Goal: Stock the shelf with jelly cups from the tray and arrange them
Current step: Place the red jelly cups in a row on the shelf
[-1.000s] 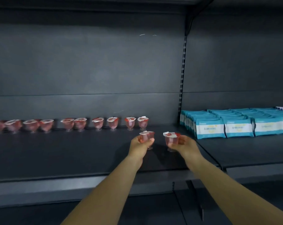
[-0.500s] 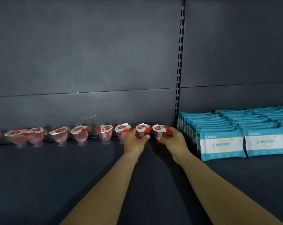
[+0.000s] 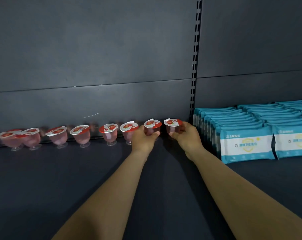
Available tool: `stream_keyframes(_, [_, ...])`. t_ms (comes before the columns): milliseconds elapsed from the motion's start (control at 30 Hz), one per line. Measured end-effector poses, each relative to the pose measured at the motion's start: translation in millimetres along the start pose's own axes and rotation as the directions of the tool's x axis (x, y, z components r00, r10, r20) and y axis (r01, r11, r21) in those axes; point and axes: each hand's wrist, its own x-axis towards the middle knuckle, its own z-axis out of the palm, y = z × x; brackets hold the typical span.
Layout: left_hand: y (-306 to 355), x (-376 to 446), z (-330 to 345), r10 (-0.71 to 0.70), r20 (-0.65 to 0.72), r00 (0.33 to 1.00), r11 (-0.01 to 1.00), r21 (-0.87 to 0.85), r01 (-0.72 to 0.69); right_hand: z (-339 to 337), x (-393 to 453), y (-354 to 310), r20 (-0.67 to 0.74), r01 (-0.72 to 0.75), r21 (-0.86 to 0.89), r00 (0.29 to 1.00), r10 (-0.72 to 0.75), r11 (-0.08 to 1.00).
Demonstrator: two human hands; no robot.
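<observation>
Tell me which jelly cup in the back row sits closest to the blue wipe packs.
The red-lidded clear plastic jelly cup gripped by the right hand: it ends the row, nearest the blue-and-white wipe packs.

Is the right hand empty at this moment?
No, the right hand grips a jelly cup at the row's right end, beside the blue packets.

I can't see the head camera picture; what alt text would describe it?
Two bare hands each hold a red-lidded jelly cup at the right end of a row of cups along the back of a dark shelf: left hand, right hand. Teal-and-white packets fill the bay to the right.
</observation>
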Motion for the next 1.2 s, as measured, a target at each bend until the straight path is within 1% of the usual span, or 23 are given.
stream_keyframes(133, [3.6, -4.9, -2.0, 0.012, 0.017, 1.0, 0.996, 0.088, -0.013, 0.6, -4.4, -0.1, -0.02, 0.017, -0.109, 1.0, -0.019, 0.994])
stream_keyframes(233, [9.5, -12.7, -11.8, -0.022, 0.104, 0.994, 0.983, 0.184, 0.002, -5.3, -15.2, -6.4, -0.007, 0.025, -0.226, 1.0, -0.027, 0.974])
stream_keyframes(300, [14.8, -19.4, -24.5, -0.055, 0.183, 0.982, 0.973, 0.232, 0.011, -13.2, -30.1, -17.8, 0.028, 0.05, -0.3, 0.999, -0.043, 0.953])
stream_keyframes(367, [25.9, -29.6, -41.4, -0.026, 0.243, 0.97, 0.96, 0.278, -0.044, -21.8, -47.4, -30.2, 0.06, 0.094, -0.362, 0.995, -0.077, 0.928])
stream_keyframes(433, [40.2, -41.4, -61.3, 0.055, 0.298, 0.953, 0.91, 0.378, -0.171, -27.8, -66.7, -44.5, 0.097, 0.185, -0.431, 0.983, -0.159, 0.883])
stream_keyframes(467, [48.8, -49.3, -73.3, 0.093, 0.328, 0.94, 0.856, 0.456, -0.244, -29.2, -77.5, -52.6, 0.123, 0.234, -0.468, 0.972, -0.199, 0.852])
stream_keyframes(533, [64.7, -66.0, -100.9, 0.153, 0.389, 0.909, 0.701, 0.606, -0.377, -30.2, -102.2, -71.8, 0.186, 0.311, -0.557, 0.951, -0.249, 0.77])
stream_keyframes(633, [84.1, -94.5, -150.4, 0.197, 0.468, 0.861, 0.464, 0.729, -0.503, -27.1, -148.9, -105.6, 0.259, 0.401, -0.669, 0.915, -0.308, 0.626])
stream_keyframes(733, [99.6, -133.7, -204.3, 0.253, 0.48, 0.84, 0.295, 0.789, -0.539, -17.5, -207.3, -137.9, 0.297, 0.442, -0.736, 0.892, -0.342, 0.513])
stream_keyframes(833, [106.8, -180.9, -258.1, 0.289, 0.493, 0.821, 0.193, 0.81, -0.554, -3.3, -273.5, -164.1, 0.309, 0.464, -0.773, 0.871, -0.383, 0.432])
stream_keyframes(900, [107.2, -213.1, -293.7, 0.3, 0.503, 0.811, 0.16, 0.811, -0.563, 8.6, -318.8, -176.0, 0.324, 0.472, -0.791, 0.863, -0.388, 0.389])
stream_keyframes(933, [106.7, -228.6, -311.0, 0.3, 0.507, 0.808, 0.15, 0.811, -0.565, 14.9, -340.2, -180.3, 0.327, 0.471, -0.794, 0.864, -0.384, 0.385])
stream_keyframes(1067, [100.1, -289.0, -372.5, 0.3, 0.52, 0.799, 0.139, 0.805, -0.577, 40.4, -420.3, -190.1, 0.333, 0.478, -0.784, 0.862, -0.382, 0.397])
stream_keyframes(1200, [75.7, -342.6, -418.2, 0.236, 0.523, 0.819, 0.161, 0.811, -0.563, 64.6, -488.3, -179.0, 0.348, 0.458, -0.781, 0.884, -0.314, 0.424])
